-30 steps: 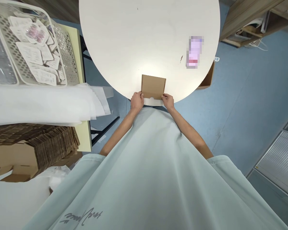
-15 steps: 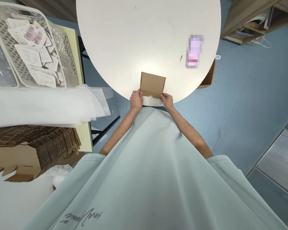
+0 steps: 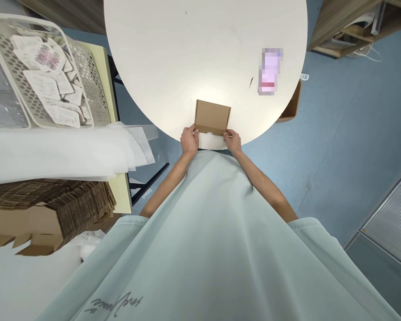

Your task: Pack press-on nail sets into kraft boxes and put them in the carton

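- A round white table [image 3: 173, 58] fills the top of the view, its surface pale and glossy, with a few dark specks
- At its near edge, about midway along, sits a brown cardboard box [image 3: 212, 117], turned slightly, its near side facing the shirt [image 3: 217, 232]
- The left hand [image 3: 189, 140] is clamped on the box's near left corner, thumb and fingers pinching it
- The right hand [image 3: 233, 141] is clamped likewise on the near right corner; the hands are apart, the box between them
- Towards the table's right edge lies a pinkish item [image 3: 270, 71], pixelated past recognising
- An open brown carton [image 3: 294, 107] shows partly beneath that right edge, over the blue floor [image 3: 341, 133]
- Farther right stands a wooden shelf [image 3: 321, 42] with things inside
- On the left, a pale yellow side table [image 3: 123, 200] carries a perforated basket [image 3: 95, 84] of white packets [image 3: 43, 84], near its right edge
- White sheets [image 3: 53, 151] overhang that edge, and stacked folded cardboard [image 3: 87, 205] lies towards its near right corner
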The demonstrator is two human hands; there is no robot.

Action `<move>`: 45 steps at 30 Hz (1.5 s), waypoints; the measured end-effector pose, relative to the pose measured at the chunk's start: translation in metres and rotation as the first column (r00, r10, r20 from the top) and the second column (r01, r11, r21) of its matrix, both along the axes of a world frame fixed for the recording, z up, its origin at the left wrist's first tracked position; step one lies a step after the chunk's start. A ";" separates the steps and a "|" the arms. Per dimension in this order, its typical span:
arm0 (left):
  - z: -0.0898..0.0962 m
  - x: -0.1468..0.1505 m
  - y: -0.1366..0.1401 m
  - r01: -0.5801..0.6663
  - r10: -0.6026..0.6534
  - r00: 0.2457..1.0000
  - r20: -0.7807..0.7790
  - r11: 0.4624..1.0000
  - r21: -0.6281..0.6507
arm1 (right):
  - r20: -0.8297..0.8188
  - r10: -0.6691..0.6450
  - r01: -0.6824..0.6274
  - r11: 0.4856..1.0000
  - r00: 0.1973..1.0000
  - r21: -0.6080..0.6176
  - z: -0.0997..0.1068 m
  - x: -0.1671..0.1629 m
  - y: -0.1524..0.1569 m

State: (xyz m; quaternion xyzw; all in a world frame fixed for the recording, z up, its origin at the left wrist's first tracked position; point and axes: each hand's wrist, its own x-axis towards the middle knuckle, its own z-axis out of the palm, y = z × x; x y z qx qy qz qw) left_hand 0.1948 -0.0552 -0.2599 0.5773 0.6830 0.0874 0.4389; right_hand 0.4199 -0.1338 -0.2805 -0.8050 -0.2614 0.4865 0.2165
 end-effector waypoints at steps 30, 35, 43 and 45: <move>0.073 -0.007 0.026 0.056 -0.049 0.973 0.224 0.998 -0.025 | -0.081 0.050 -0.024 0.953 0.995 0.302 0.083 0.048 0.019; 0.058 -0.007 0.032 0.038 -0.026 0.969 0.246 0.998 -0.042 | -0.085 0.119 -0.084 0.937 0.989 0.340 0.073 0.056 0.024; 0.041 -0.011 0.033 0.074 -0.070 0.942 0.329 0.997 0.002 | -0.047 0.191 -0.164 0.924 0.980 0.345 0.059 0.064 0.028; 0.041 -0.011 0.032 0.076 -0.076 0.945 0.319 0.997 0.010 | -0.042 0.197 -0.170 0.921 0.979 0.351 0.055 0.064 0.027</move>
